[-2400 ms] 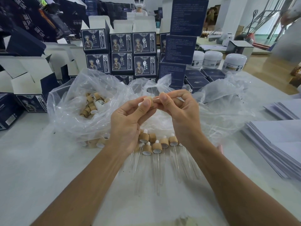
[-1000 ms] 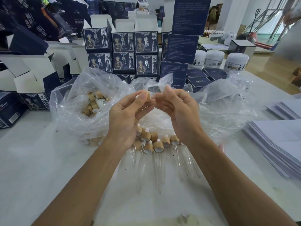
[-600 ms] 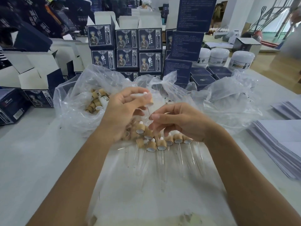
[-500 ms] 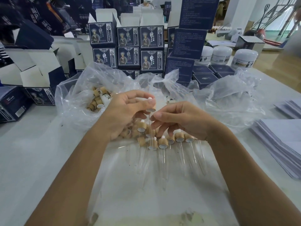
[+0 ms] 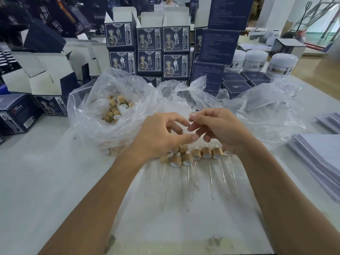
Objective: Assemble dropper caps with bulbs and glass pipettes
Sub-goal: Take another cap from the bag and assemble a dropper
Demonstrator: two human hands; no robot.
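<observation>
Several assembled droppers lie in a row on the table, each with a wood-coloured cap (image 5: pixel 206 152) and a clear glass pipette (image 5: pixel 211 179) that points toward me. My left hand (image 5: pixel 161 137) hovers just above the left end of the row, fingers loosely curled, thumb stretched out, nothing visible in it. My right hand (image 5: pixel 219 129) is close beside it, fingertips almost touching the left ones, and also shows nothing held. Loose caps (image 5: pixel 114 111) sit in a clear plastic bag (image 5: pixel 86 115) at the left.
A second crumpled clear bag (image 5: pixel 266 111) lies behind my right hand. Dark blue printed boxes (image 5: pixel 149 39) are stacked at the back, open white-lined cartons (image 5: pixel 36 78) at the left, white jars (image 5: pixel 255 59) at the back right. A paper stack (image 5: pixel 316 153) lies at the right.
Both hands came down from chest height to the row of droppers. The dropper my left hand was holding is no longer in its fingers.
</observation>
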